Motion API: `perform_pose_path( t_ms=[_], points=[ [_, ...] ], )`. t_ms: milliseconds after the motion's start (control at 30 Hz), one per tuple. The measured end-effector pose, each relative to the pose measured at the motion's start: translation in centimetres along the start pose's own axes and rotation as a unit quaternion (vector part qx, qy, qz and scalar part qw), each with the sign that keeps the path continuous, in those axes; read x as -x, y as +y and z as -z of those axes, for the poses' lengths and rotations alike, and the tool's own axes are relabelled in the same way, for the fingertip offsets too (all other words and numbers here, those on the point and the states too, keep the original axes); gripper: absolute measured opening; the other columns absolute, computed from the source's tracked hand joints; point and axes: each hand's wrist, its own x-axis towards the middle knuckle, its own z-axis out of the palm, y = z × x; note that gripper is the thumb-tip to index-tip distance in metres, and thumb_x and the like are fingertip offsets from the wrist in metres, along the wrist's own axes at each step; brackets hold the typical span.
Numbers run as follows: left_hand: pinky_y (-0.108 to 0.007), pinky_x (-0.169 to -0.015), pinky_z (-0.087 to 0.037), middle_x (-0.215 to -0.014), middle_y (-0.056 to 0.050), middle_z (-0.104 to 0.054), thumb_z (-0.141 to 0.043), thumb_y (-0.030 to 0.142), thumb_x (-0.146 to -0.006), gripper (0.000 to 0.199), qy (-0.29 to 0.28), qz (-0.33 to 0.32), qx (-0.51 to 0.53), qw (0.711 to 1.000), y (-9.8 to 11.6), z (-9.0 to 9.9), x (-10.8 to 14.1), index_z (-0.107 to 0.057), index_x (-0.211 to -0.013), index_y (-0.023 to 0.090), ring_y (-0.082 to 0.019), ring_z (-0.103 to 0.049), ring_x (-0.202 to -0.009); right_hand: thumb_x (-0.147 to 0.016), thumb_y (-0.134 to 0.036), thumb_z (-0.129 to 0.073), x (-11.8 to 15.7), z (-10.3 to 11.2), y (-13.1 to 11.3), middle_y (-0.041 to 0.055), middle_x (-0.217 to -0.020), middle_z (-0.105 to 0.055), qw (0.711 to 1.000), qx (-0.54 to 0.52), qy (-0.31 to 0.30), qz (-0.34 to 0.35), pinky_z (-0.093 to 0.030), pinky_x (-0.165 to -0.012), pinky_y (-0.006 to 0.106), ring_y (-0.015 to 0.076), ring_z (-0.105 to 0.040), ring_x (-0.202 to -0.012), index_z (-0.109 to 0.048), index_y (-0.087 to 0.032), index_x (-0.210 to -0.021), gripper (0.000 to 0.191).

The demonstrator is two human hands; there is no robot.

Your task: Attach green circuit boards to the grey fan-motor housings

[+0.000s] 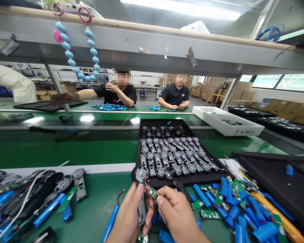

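- Far left of the fingers, a heap of round-headed black housings with silver discs (38, 192) lies on the green worktop (96, 212), mixed with blue cylindrical cells (49, 210) and loose white cable (20, 209).
- Just left of the left hand (128, 216), a single blue cell (110, 224) lies on the worktop with thin wires near its end.
- The left hand's fingers (139, 189) are curled, pinching the handle of a black housing with a silver disc (142, 189), which stands upright.
- The right hand (177, 216) pinches a small green circuit board (154, 193) between thumb and fingers, right beside that housing.
- Just beyond the fingers, a black tray (177, 179) holds neat rows of silver-disc housings.
- Right of the fingers, loose blue cells and green boards (233, 202) are heaped, beside a black tray (273, 179).
- Farther right, a white plastic tray (225, 121) sits on the worktop.
- Beyond the fingers, a shelf rail (152, 44) crosses overhead, with blue beaded strands (68, 54) hanging from it.
- Past it, two people in black T-shirts (119, 92) (174, 94) sit at the bench with blue wiring (108, 107) before them.
- Stacked cardboard boxes (245, 94) line the room's far right, under windows (281, 82).
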Motion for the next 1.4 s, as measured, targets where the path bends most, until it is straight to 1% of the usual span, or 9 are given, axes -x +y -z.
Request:
perform_pose_path(
  t_ms=[167, 333, 467, 567, 733, 933, 1033, 1200, 1400],
  points=[
    [-0.016, -0.034, -0.031, -0.04, 0.006, -0.055, -0.059, 0.082, -0.073, 0.063, 0.004, 0.019, 0.009, 1.0, -0.1, 0.2, 0.0, -0.058, -0.081, 0.02, -0.006, -0.037, -0.031, -0.09, -0.06, -0.058, 0.0, -0.2, 0.2, 0.0009, -0.056, -0.061, 0.999, -0.032, -0.006, -0.001, -0.035, -0.044, 0.023, 0.0134, -0.045, -0.047, -0.065, -0.019, -0.075, 0.043],
    [-0.017, -0.034, -0.032, -0.037, 0.003, -0.052, -0.055, 0.086, -0.073, 0.067, -0.004, 0.037, 0.007, 0.999, 0.0, 0.1, 0.0, -0.056, -0.065, 0.019, -0.007, -0.04, -0.031, -0.091, -0.062, -0.055, 0.1, -0.6, 0.5, 0.0004, -0.053, -0.06, 0.998, -0.064, -0.017, -0.003, -0.04, -0.046, 0.025, 0.0151, -0.051, -0.046, -0.063, -0.021, -0.076, 0.044],
    [-0.018, -0.033, -0.035, -0.037, 0.004, -0.053, -0.056, 0.085, -0.072, 0.066, 0.002, 0.04, 0.014, 0.999, 0.0, 0.0, 0.0, -0.059, -0.071, 0.019, -0.008, -0.041, -0.031, -0.089, -0.066, -0.054, 0.2, -0.8, 0.4, 0.0015, -0.054, -0.062, 0.996, -0.083, -0.031, -0.016, -0.048, -0.052, 0.029, 0.0198, -0.061, -0.053, -0.063, -0.022, -0.079, 0.046],
    [-0.018, -0.033, -0.035, -0.036, 0.003, -0.053, -0.057, 0.085, -0.072, 0.065, 0.005, 0.037, 0.017, 0.999, -0.1, 0.0, 0.0, -0.059, -0.071, 0.02, -0.009, -0.041, -0.031, -0.089, -0.064, -0.056, 0.2, -0.8, 0.3, 0.0018, -0.053, -0.062, 0.997, -0.07, -0.014, -0.007, -0.049, -0.053, 0.028, 0.02, -0.063, -0.054, -0.063, -0.021, -0.076, 0.046],
    [-0.019, -0.032, -0.037, -0.035, 0.003, -0.053, -0.057, 0.083, -0.074, 0.063, 0.026, 0.031, 0.013, 0.999, -0.5, 0.3, -0.3, -0.058, -0.07, 0.02, -0.01, -0.041, -0.03, -0.093, -0.058, -0.054, 0.1, -1.0, 0.4, 0.0017, -0.053, -0.065, 0.995, -0.098, -0.029, 0.011, -0.047, -0.047, 0.025, 0.0147, -0.055, -0.043, -0.061, -0.02, -0.077, 0.042],
    [-0.021, -0.029, -0.036, -0.037, 0.004, -0.052, -0.06, 0.084, -0.071, 0.065, 0.069, 0.017, -0.008, 0.997, -1.2, 0.8, -1.1, -0.06, -0.074, 0.019, -0.011, -0.04, -0.027, -0.093, -0.042, -0.054, 0.1, -0.7, 0.5, -0.0053, -0.046, -0.052, 0.999, -0.018, -0.003, 0.041, -0.027, -0.04, 0.021, 0.009, -0.03, -0.038, -0.063, -0.019, -0.075, 0.031],
    [-0.022, -0.035, -0.04, -0.039, 0.003, -0.055, -0.059, 0.08, -0.075, 0.062, 0.067, 0.004, -0.021, 0.998, -1.2, 1.0, -1.0, -0.062, -0.074, 0.018, -0.012, -0.047, -0.032, -0.092, -0.037, -0.054, 0.0, -0.6, 0.4, -0.0069, -0.046, -0.046, 0.999, 0.005, 0.004, 0.04, -0.027, -0.042, 0.022, 0.0095, -0.031, -0.04, -0.062, -0.019, -0.073, 0.028],
    [-0.023, -0.041, -0.042, -0.04, 0.0, -0.058, -0.056, 0.079, -0.079, 0.063, 0.065, 0.0, -0.043, 0.997, -1.4, 1.4, -1.0, -0.059, -0.061, 0.018, -0.012, -0.048, -0.035, -0.092, -0.041, -0.052, -0.3, -1.2, 0.2, -0.0104, -0.046, -0.036, 0.995, -0.094, -0.038, 0.013, -0.036, -0.047, 0.021, 0.0105, -0.037, -0.041, -0.057, -0.021, -0.075, 0.027],
    [-0.021, -0.044, -0.039, -0.04, -0.001, -0.058, -0.052, 0.083, -0.077, 0.069, 0.048, -0.027, -0.073, 0.996, -1.6, 1.5, -1.0, -0.06, -0.057, 0.018, -0.011, -0.047, -0.037, -0.09, -0.042, -0.052, -0.5, -0.8, 0.7, -0.0095, -0.044, -0.036, 0.999, 0.009, 0.021, 0.032, -0.019, -0.04, 0.022, 0.0082, -0.026, -0.039, -0.058, -0.02, -0.069, 0.032]
  ],
)
